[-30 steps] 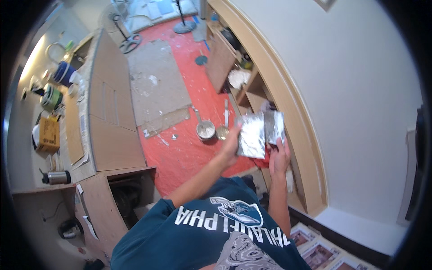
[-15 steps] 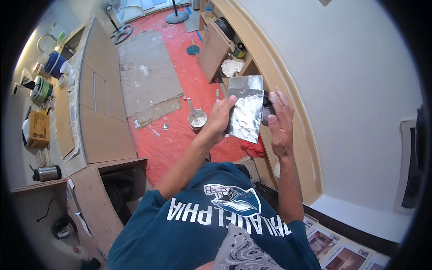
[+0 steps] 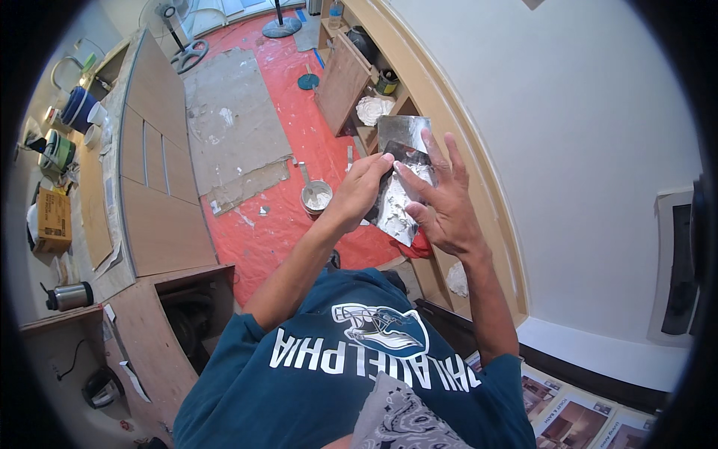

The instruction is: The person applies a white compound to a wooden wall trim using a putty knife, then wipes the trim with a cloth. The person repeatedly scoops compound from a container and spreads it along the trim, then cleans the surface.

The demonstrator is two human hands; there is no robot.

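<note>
In my left hand (image 3: 357,191) are overlapping metal plates, held with the thumb near their middle: a shiny upper one (image 3: 402,129) and a lower one (image 3: 396,218) smeared with white paste. Between them shows a dark part I cannot make out clearly. My right hand (image 3: 449,209) lies over the right side of the plates with fingers spread, one fingertip touching them beside my left thumb, the tips lightly whitened. Just left of the plates, on the floor below, stands a round pot of white paste (image 3: 318,197) with a handle.
A counter (image 3: 153,206) with buckets (image 3: 75,108), a box and a flask runs along the left. Red sheeting (image 3: 247,251) and cardboard (image 3: 232,120) cover the floor. Fans stand at the back. Open shelving (image 3: 359,97) with a loose board lines the right, beside a pale wall.
The two plates were side by side, one in each hand; now they overlap in my left hand. My right hand has released its grip, spread its fingers and moved leftward over the plates.
</note>
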